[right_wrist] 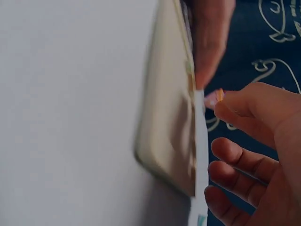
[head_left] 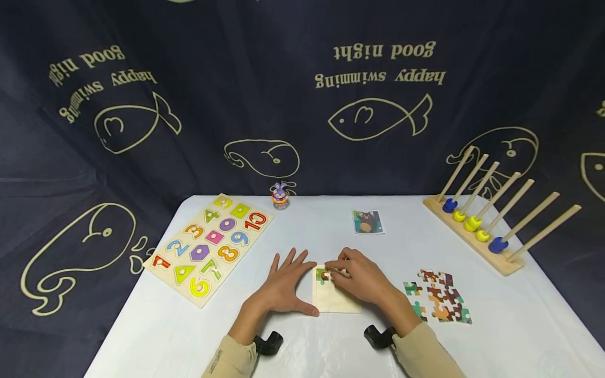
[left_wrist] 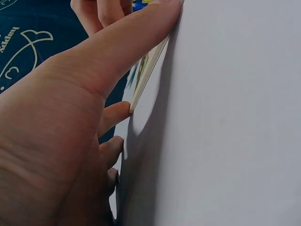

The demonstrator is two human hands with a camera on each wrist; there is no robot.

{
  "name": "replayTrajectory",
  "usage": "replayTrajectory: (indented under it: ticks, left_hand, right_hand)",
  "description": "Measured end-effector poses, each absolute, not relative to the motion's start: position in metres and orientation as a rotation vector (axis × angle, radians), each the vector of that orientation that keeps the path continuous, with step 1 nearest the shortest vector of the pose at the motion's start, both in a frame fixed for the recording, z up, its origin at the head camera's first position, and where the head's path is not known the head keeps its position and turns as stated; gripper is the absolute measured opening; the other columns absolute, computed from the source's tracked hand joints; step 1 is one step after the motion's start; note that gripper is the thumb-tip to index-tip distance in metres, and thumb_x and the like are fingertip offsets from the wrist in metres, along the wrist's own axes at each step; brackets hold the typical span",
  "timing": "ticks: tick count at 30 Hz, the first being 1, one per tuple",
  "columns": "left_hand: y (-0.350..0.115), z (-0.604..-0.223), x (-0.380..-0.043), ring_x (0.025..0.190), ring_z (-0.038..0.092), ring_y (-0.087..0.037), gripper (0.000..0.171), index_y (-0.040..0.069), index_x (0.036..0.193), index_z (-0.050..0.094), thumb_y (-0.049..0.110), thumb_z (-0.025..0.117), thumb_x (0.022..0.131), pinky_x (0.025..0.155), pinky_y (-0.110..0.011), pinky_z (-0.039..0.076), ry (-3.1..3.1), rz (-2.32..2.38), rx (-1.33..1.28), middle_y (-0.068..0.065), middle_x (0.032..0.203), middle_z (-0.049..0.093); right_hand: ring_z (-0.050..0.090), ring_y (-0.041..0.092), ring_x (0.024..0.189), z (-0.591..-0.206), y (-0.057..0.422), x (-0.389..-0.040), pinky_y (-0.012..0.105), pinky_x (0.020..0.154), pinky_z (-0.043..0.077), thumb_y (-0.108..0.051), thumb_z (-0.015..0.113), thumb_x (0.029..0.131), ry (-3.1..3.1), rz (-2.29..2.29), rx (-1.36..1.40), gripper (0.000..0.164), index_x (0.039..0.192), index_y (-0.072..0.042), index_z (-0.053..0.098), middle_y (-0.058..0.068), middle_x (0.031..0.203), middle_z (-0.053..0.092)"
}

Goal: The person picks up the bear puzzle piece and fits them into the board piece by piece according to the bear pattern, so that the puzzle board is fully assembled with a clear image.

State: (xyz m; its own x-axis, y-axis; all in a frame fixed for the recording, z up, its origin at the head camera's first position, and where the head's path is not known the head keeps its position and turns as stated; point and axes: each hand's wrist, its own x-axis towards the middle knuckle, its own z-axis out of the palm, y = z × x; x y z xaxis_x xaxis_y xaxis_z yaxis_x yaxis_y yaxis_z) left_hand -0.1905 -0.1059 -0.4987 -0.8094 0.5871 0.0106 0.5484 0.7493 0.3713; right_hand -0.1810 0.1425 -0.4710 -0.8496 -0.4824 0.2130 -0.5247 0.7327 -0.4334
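A pale wooden puzzle tray [head_left: 336, 302] lies at the middle front of the table. In its upper left corner sits a green puzzle piece [head_left: 320, 274]. My left hand [head_left: 283, 286] spans the tray's left side, forefinger at the far corner and thumb at the near one. From the left wrist view, that thumb [left_wrist: 141, 23] runs along the tray edge, the other fingers spread. My right hand [head_left: 356, 275] is over the tray's far edge, thumb and forefinger pinching a small brown puzzle piece [head_left: 326, 275] beside the green one; the fingers partly hide it.
Several loose puzzle pieces [head_left: 441, 304] lie right of the tray. Behind are a bear picture card [head_left: 368, 222] and a small purple toy figure [head_left: 280, 195]. A number board [head_left: 208, 249] lies left; a peg rack [head_left: 491, 247] with beads stands right.
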Motion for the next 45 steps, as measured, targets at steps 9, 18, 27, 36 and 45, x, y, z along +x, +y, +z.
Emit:
replayTrajectory:
  ticks: [9, 18, 27, 36, 45]
  left_hand:
    - [-0.107, -0.501, -0.192, 0.145, 0.004, -0.030, 0.115, 0.027, 0.148, 0.037, 0.086, 0.064, 0.053, 0.110, -0.059, -0.003, 2.843, 0.558, 0.923, -0.004, 0.159, 0.016]
    - [-0.109, -0.501, -0.190, 0.144, 0.004, -0.037, 0.107, 0.037, 0.149, 0.035, 0.082, 0.067, 0.057, 0.107, -0.064, -0.003, 2.817, 0.613, 1.008, 0.004, 0.158, 0.021]
    - [-0.110, -0.501, -0.188, 0.142, 0.002, -0.043, 0.093, 0.041, 0.145, 0.041, 0.079, 0.065, 0.063, 0.105, -0.068, -0.004, 2.789, 0.618, 1.063, 0.007, 0.155, 0.028]
    - [-0.107, -0.497, -0.190, 0.143, 0.002, -0.041, 0.094, 0.040, 0.146, 0.039, 0.077, 0.066, 0.065, 0.106, -0.066, -0.004, 2.790, 0.605, 1.085, 0.008, 0.154, 0.030]
    - [-0.107, -0.498, -0.188, 0.142, 0.002, -0.043, 0.093, 0.040, 0.146, 0.040, 0.077, 0.066, 0.066, 0.105, -0.068, -0.004, 2.788, 0.614, 1.080, 0.009, 0.153, 0.031]
  right_hand:
    - [0.055, 0.018, 0.086, -0.461, 0.184, -0.187, 0.037, 0.072, 0.046, -0.025, 0.064, 0.094, -2.758, 1.011, 0.725, 0.026, 0.117, -0.018, 0.071, -0.003, 0.105, 0.059]
    - [0.056, 0.011, 0.092, -0.455, 0.236, -0.181, 0.033, 0.074, 0.051, -0.028, 0.063, 0.094, -2.774, 1.047, 0.587, 0.027, 0.119, -0.018, 0.069, -0.006, 0.111, 0.063]
    - [0.059, 0.012, 0.084, -0.456, 0.289, -0.167, 0.027, 0.068, 0.051, -0.025, 0.061, 0.096, -2.796, 0.964, 0.461, 0.027, 0.119, -0.013, 0.069, 0.000, 0.110, 0.065]
    - [0.060, 0.021, 0.092, -0.457, 0.323, -0.154, 0.029, 0.068, 0.051, -0.022, 0.064, 0.094, -2.850, 0.872, 0.280, 0.029, 0.120, -0.011, 0.068, 0.005, 0.111, 0.065]
    - [0.059, 0.024, 0.086, -0.469, 0.336, -0.155, 0.045, 0.072, 0.048, -0.010, 0.075, 0.082, -2.967, 0.786, 0.310, 0.027, 0.109, -0.007, 0.072, 0.008, 0.103, 0.065]
